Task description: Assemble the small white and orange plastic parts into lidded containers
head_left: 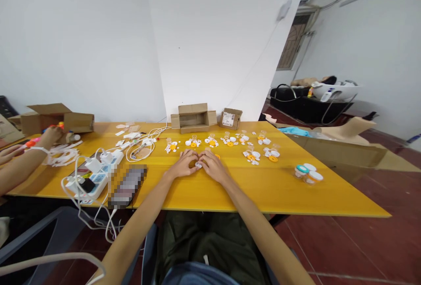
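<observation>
My left hand (pixel 183 163) and my right hand (pixel 212 165) meet low over the yellow table, fingers curled in and thumbs close together. Between the fingertips is a small white piece (pixel 198 165) with dark marks; its exact kind is too small to make out. Part of an orange ring-shaped lid (pixel 217 156) shows just behind my right hand. Beyond the hands lie several small groups of parts: clear cups (pixel 212 136), white discs (pixel 232 139), orange rings (pixel 273 158) and little white printed pieces (pixel 168 148).
Lidded jars (pixel 314 177) stand at the right. Open cardboard boxes (pixel 193 118) sit by the wall. A power strip (pixel 98 175) with cables and a blurred phone (pixel 127 187) lie at the left. Another person's hand (pixel 52 135) reaches near a box at far left.
</observation>
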Demonstrator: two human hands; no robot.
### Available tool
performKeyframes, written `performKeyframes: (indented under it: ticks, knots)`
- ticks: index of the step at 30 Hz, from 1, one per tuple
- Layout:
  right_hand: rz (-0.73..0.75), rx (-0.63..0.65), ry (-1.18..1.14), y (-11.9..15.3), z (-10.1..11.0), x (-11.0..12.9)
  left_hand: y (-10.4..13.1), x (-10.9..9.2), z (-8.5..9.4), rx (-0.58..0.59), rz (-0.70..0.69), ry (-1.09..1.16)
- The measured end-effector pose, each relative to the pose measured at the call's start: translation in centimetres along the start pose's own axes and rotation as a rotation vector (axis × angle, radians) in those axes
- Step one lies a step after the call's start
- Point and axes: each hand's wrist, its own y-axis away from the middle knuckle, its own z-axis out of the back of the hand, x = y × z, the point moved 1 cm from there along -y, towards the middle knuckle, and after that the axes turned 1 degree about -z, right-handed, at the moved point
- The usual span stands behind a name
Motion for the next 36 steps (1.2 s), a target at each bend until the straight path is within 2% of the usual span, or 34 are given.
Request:
performKeyframes:
  ticks: [18, 26, 32, 36]
  knots:
    - [-0.003, 0.014, 0.024, -0.03, 0.10, 0.18, 0.03, -0.07, -0.04, -0.009, 0.002, -0.002]
    - [-0.015, -0.092, 0.037, -0.04, 0.41, 0.77, 0.00, -0.34, 0.10, -0.005, -0.010, -0.015]
    - [0.007, -0.133, 0.129, -0.01, 0.30, 0.73, 0.02, -0.24, 0.02, -0.004, -0.013, -0.011]
    - [-0.041, -0.179, 0.167, 0.04, 0.11, 0.29, 0.11, -0.02, -0.15, -0.009, -0.011, -0.002]
